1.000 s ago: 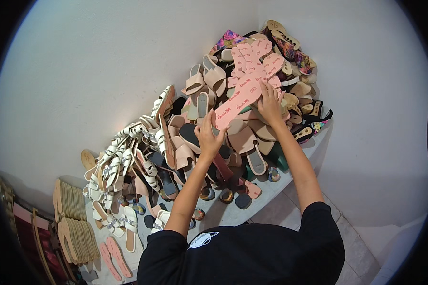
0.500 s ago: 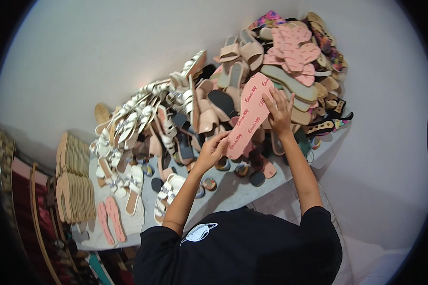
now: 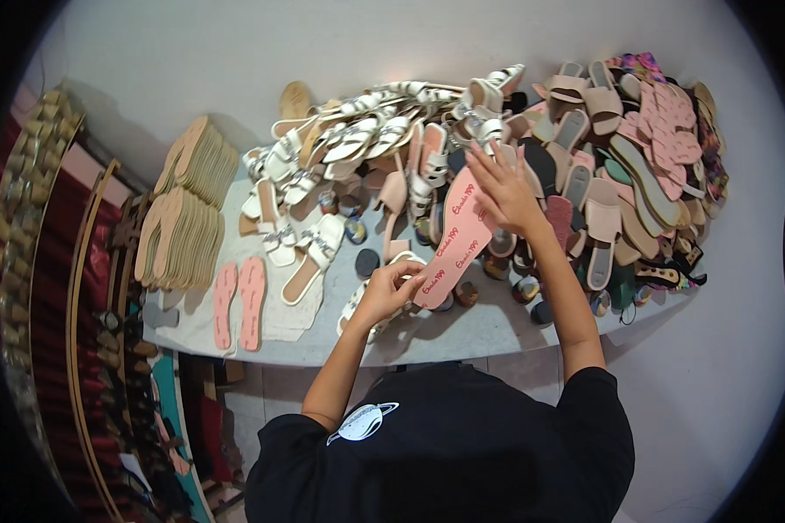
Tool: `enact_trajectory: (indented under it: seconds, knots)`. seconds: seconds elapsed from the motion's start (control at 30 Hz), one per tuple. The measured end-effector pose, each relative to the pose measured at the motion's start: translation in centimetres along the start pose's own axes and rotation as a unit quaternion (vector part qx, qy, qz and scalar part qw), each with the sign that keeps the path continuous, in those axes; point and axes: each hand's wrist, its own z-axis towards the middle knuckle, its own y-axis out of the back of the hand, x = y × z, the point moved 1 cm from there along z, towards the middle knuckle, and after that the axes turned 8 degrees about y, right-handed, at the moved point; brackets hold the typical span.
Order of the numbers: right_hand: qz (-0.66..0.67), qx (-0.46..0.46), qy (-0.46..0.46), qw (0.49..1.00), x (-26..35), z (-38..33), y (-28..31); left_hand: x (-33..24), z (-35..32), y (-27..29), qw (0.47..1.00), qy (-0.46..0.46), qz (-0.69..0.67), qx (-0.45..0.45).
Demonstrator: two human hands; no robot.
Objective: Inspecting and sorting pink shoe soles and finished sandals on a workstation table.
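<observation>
A pink insole (image 3: pixel 456 247) printed with red lettering is held tilted above the table, its narrow heel end toward me. My left hand (image 3: pixel 389 295) pinches that heel end between thumb and fingers. Across the wide toe end lies my right hand (image 3: pixel 508 193), fingers stretched out and resting on the printed face; it covers much of that end. Two more pink insoles, a left one (image 3: pixel 225 305) and a right one (image 3: pixel 251 301), lie side by side on a white cloth at the table's left. Behind the held insole are heaped white strappy sandals (image 3: pixel 358 135).
Stacks of beige insoles (image 3: pixel 179 240) stand at the table's left end. Beige and pink slides (image 3: pixel 602 218) pile up on the right, with a heap of pink insoles (image 3: pixel 669 131) on top. Shelving with a wooden rail (image 3: pixel 80 349) borders the far left.
My view has swung left, so the table's contents sit further right. My right hand has slid toward the tip of the insole's toe end, while my left hand keeps its hold.
</observation>
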Motion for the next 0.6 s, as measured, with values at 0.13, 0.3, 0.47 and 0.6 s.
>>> enact_trajectory:
  seconds: [0.13,0.3,0.47,0.6]
  knots:
    - [-0.012,0.026,0.02,0.999,4.6,3.3,-2.7,1.6,-3.4,2.7,0.998,-0.001,-0.025,-0.065]
    - [-0.006,0.067,0.062,0.996,11.0,5.4,-4.9,2.9,-6.8,5.8,0.993,-0.02,-0.021,-0.111]
    - [0.13,0.095,0.124,0.979,18.5,4.1,-9.0,4.4,-9.5,8.8,0.981,-0.025,-0.087,-0.169]
    - [0.258,0.123,0.206,0.936,23.7,2.7,-10.4,7.6,-11.7,12.1,0.977,0.028,-0.084,-0.195]
